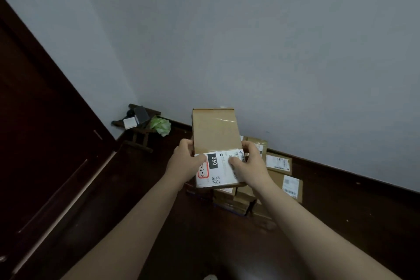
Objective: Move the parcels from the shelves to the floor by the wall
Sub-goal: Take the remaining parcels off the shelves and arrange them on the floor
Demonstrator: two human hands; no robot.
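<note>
I hold a brown cardboard parcel [214,134] in front of me with both hands, above the dark floor. A white shipping label marked "060" covers its near end. My left hand [185,161] grips the parcel's left edge with the thumb on the label. My right hand [250,163] grips the right edge, thumb also on the label. Below and behind the parcel, several cardboard parcels [278,162] with white labels lie stacked on the floor against the grey wall [250,41]; the held parcel and my arms hide part of the pile.
A dark wooden door [41,132] fills the left side. In the corner stands a small dark wooden stool [139,129] carrying small boxes and a green crumpled bag [160,125]. A dark skirting board [341,171] runs along the wall's foot.
</note>
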